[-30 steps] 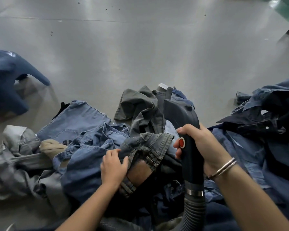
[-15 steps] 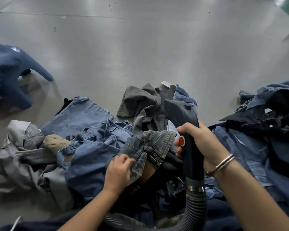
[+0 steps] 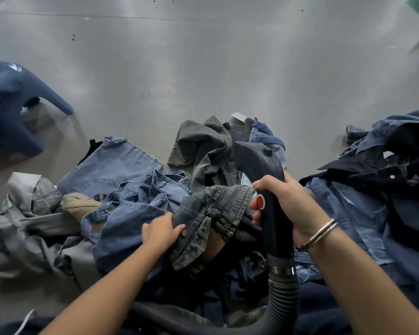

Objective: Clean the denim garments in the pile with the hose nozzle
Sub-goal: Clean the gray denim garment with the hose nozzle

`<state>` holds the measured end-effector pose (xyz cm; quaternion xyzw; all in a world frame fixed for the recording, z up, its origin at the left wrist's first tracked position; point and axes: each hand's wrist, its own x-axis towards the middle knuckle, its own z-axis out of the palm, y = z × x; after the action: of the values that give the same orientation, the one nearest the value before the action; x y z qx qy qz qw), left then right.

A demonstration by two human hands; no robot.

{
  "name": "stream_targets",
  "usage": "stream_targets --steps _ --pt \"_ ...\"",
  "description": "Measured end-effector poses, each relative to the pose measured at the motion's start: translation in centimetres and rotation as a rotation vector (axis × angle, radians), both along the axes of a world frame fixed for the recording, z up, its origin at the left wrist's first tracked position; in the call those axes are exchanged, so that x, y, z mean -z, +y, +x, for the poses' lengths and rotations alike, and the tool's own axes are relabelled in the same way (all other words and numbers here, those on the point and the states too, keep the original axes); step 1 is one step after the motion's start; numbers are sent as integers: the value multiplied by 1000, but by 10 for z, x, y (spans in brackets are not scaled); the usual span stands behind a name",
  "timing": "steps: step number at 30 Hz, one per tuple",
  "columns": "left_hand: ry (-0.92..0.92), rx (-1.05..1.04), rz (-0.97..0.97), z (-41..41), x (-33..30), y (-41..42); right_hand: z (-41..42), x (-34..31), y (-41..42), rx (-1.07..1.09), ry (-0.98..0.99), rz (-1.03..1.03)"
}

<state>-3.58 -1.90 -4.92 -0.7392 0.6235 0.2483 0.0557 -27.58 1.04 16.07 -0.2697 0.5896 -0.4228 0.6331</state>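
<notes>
Seen from the wearer's head looking down: two bare hands, one hose nozzle, and three heaps of clothing on a grey floor point(image 3: 203, 68). The central denim pile point(image 3: 136, 204) lies straight ahead; a second heap of blue and navy shirts point(image 3: 377, 189) sits to the right, just beside it; a single dark blue garment point(image 3: 12, 107) lies well apart at far left.

The right hand point(image 3: 288, 201) reaches in from the lower right, wrist bent, its fingers wrapped round the black hose nozzle point(image 3: 264, 180); the thumb rests beside a red button point(image 3: 260, 201) on the handle; two metal bangles point(image 3: 319, 234) circle the wrist. The nozzle stands nearly upright over the middle of the pile, its flared head tipped forward toward a crumpled olive-grey garment point(image 3: 203, 146); a ribbed grey hose point(image 3: 284, 301) runs down from the handle and curves left along the bottom edge.

The left hand point(image 3: 161, 232) comes from the lower left, forearm angled upward; its fingers pinch the edge of a faded grey-blue pair of jeans point(image 3: 208, 213) at the waistband, beside a metal rivet button point(image 3: 184, 234); belt loops and seams show, and the waistband folds over, touching the nozzle handle.

The pile holds mid-blue denim pieces, pale grey garments at left, and one tan piece point(image 3: 78, 201) tucked between them; an exact count of garments cannot be told.
</notes>
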Motion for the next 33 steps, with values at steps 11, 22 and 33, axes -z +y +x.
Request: stream_targets --steps 11,22,33 --pt "511 682 -29 -18 -196 -124 -34 -19 4 186 -128 -79" --pt "450 -920 -337 -5 -53 -14 -29 -8 10 148 -82 -14" --pt "1161 -1360 -44 -49 -26 -15 -3 -2 6 52 8 -88"
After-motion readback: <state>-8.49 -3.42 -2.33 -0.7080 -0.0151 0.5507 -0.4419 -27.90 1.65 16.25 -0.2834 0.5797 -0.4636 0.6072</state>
